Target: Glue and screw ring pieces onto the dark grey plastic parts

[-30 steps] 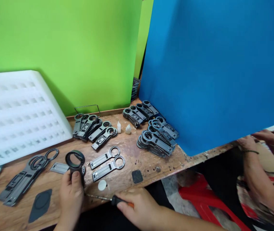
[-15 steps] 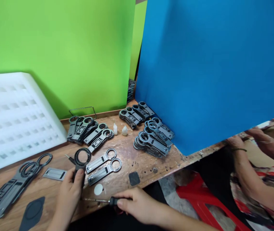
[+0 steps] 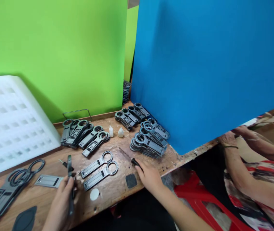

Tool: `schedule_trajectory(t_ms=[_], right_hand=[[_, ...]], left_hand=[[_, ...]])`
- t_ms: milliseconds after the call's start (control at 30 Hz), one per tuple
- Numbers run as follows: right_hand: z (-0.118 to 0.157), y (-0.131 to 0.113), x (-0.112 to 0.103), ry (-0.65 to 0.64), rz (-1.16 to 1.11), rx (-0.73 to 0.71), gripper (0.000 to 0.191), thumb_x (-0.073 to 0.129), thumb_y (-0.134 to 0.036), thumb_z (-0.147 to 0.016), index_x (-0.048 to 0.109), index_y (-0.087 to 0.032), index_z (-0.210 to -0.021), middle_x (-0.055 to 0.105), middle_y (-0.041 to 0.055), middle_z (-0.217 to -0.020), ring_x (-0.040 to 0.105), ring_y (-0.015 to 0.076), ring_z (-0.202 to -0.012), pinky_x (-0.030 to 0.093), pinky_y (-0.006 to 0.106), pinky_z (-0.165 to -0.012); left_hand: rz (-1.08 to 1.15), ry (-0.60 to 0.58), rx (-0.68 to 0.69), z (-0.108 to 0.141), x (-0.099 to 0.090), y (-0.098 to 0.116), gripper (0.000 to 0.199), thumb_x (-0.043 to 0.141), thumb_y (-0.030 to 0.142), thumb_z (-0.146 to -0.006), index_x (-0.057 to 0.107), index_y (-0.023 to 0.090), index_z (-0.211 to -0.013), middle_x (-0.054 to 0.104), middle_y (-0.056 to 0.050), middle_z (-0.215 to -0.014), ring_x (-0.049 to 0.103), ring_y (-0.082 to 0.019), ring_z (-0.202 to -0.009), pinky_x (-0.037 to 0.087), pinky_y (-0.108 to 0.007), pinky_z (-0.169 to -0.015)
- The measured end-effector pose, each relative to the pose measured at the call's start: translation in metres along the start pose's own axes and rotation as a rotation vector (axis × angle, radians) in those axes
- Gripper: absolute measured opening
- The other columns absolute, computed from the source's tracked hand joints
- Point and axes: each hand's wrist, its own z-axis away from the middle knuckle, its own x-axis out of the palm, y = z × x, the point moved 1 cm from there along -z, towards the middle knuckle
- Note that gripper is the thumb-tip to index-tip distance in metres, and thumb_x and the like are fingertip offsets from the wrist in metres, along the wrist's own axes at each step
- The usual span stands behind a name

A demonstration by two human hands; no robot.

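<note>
My left hand [image 3: 63, 195] grips a dark ring-ended part [image 3: 70, 183], turned edge-on near the table's front edge. In my right hand [image 3: 150, 176] is a screwdriver [image 3: 128, 156] with a black handle; its shaft points up and left over the wood. Between the hands lie two grey ring-ended parts [image 3: 100, 175] side by side, with a white disc [image 3: 94, 194] below them. A dark square pad [image 3: 131, 181] sits just left of my right hand. Beside my left hand are a flat grey plate [image 3: 48, 181] and a small dark tool [image 3: 64, 163].
Piles of similar parts lie at the back left [image 3: 79, 133], back right [image 3: 148, 141] and far left [image 3: 9, 192]. A white slotted foam block [image 3: 14, 125] leans at left. Green and blue panels [image 3: 199, 70] stand behind. A person's arms [image 3: 244, 173] and a red stool [image 3: 199, 195] are at right.
My right hand has moved up and right with the screwdriver, away from the front edge. My left hand has turned its part from face-on to edge-on. The view has shifted slightly.
</note>
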Motion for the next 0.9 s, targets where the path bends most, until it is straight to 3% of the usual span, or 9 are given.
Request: schedule_trajectory(t_ms=[133,233,300,467,633,800,900], right_hand=[[-0.004,-0.014,0.015,0.108,0.127,-0.084,0.039,0.045,-0.023,-0.087,0.054,-0.019,-0.125,0.055,0.0129,-0.125,0.046,0.0285,-0.116,0.036,0.047,-0.099],[0.014,-0.053,0.031,0.01,-0.024,-0.285,0.043,0.048,-0.026,-0.086,0.048,-0.022,-0.129,0.055,0.0092,-0.126,0.047,0.0256,-0.115,0.038,0.044,-0.1],[0.027,-0.079,0.041,-0.057,-0.114,-0.392,0.049,0.052,-0.03,-0.084,0.044,-0.024,-0.132,0.053,0.0084,-0.127,0.048,0.0254,-0.114,0.041,0.042,-0.097],[0.038,-0.106,0.049,-0.051,-0.264,-0.341,0.028,0.054,-0.028,-0.085,0.056,-0.021,-0.112,0.057,0.0077,-0.113,0.05,0.023,-0.106,0.042,0.039,-0.093],[0.036,-0.105,0.051,-0.058,-0.398,-0.361,0.008,0.059,-0.022,-0.082,0.056,-0.02,-0.089,0.058,0.0039,-0.095,0.052,0.0176,-0.094,0.044,0.031,-0.084],[0.049,-0.105,0.05,0.057,-0.394,-0.627,0.007,0.054,-0.027,-0.086,0.054,-0.02,-0.086,0.059,0.0032,-0.087,0.052,0.0164,-0.083,0.044,0.028,-0.075],[0.052,-0.105,0.05,0.137,-0.317,-0.724,0.011,0.049,-0.029,-0.089,0.055,-0.02,-0.088,0.061,0.0034,-0.087,0.051,0.0168,-0.08,0.043,0.03,-0.074]], left_hand=[[0.204,-0.123,-0.287,0.026,0.022,-0.018,0.054,0.069,0.059,-0.06,0.061,0.02,-0.096,0.065,0.0,-0.074,0.058,-0.014,-0.056,0.045,-0.023,-0.046],[0.241,-0.17,-0.428,0.045,0.043,-0.029,0.055,0.069,0.059,-0.06,0.065,0.02,-0.098,0.07,-0.006,-0.089,0.065,-0.025,-0.087,0.054,-0.033,-0.069],[0.255,-0.134,-0.462,0.052,0.052,-0.031,0.051,0.07,0.059,-0.058,0.067,0.023,-0.094,0.071,-0.007,-0.097,0.06,-0.028,-0.106,0.052,-0.039,-0.084],[0.141,-0.014,-0.413,0.057,0.047,-0.019,0.04,0.072,0.057,-0.052,0.071,0.023,-0.075,0.072,-0.008,-0.098,0.051,-0.031,-0.121,0.039,-0.045,-0.104],[0.141,-0.035,-0.347,0.059,0.032,-0.013,0.042,0.078,0.051,-0.048,0.071,0.021,-0.077,0.073,-0.006,-0.096,0.054,-0.03,-0.116,0.042,-0.04,-0.102],[0.28,0.019,-0.489,0.047,0.017,-0.019,0.047,0.075,0.053,-0.056,0.069,0.013,-0.081,0.071,-0.004,-0.068,0.067,-0.023,-0.069,0.055,-0.032,-0.064],[0.235,-0.028,-0.475,0.044,0.012,-0.023,0.049,0.072,0.055,-0.058,0.069,0.013,-0.084,0.072,-0.005,-0.069,0.067,-0.023,-0.068,0.054,-0.033,-0.061]])
